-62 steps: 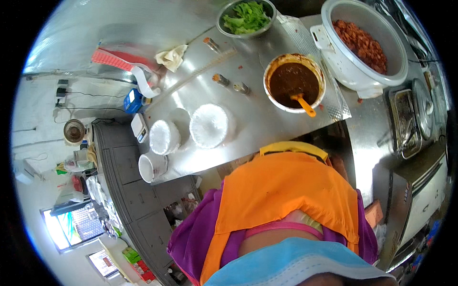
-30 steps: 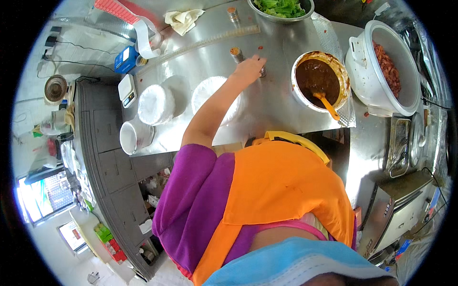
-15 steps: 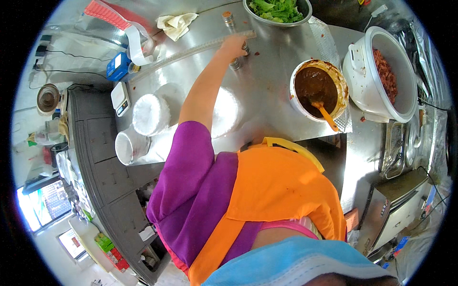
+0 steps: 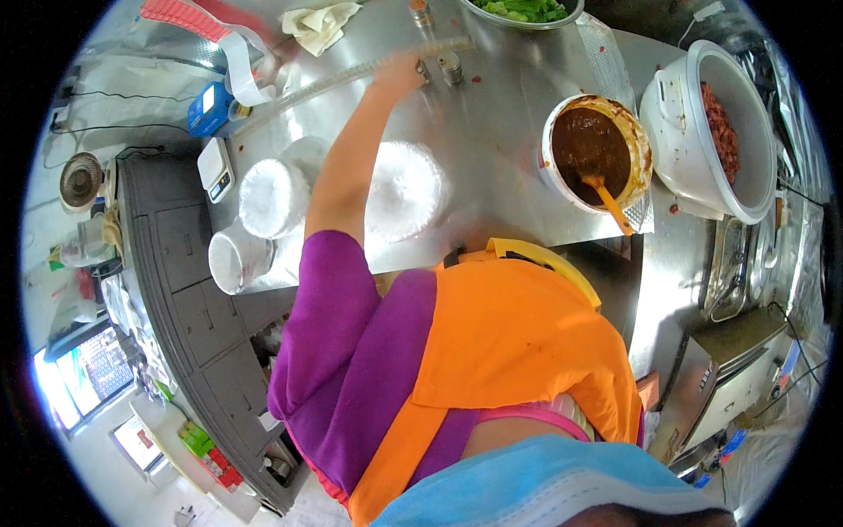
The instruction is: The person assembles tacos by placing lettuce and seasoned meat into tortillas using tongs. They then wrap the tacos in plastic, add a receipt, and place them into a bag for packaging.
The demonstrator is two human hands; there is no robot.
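My left hand (image 4: 399, 77) reaches out over the steel table, somewhat blurred. Its fingers close round a small metal cylinder, a jar or shaker (image 4: 423, 72), whose end shows at the fingertips. Just right of it stands a second small metal cylinder (image 4: 450, 68). A third cylinder with an orange-brown top (image 4: 421, 13) is farther back. Under the hand runs a long translucent strip (image 4: 351, 72), lying across the table. My right hand is out of view.
A white tub of dark brown sauce (image 4: 590, 151) holds an orange spatula (image 4: 608, 204). Beyond it stands a big white pot (image 4: 667, 114) of minced meat. A bowl of greens (image 4: 524, 10), plastic-covered round containers (image 4: 272, 200), a scale (image 4: 216, 171) and a cloth (image 4: 318, 28) are around.
My left hand has moved left, off the right-hand cylinder, which now stands uncovered. The nearer cylinder has gone from its spot and is now at my fingers. The view has shifted slightly.
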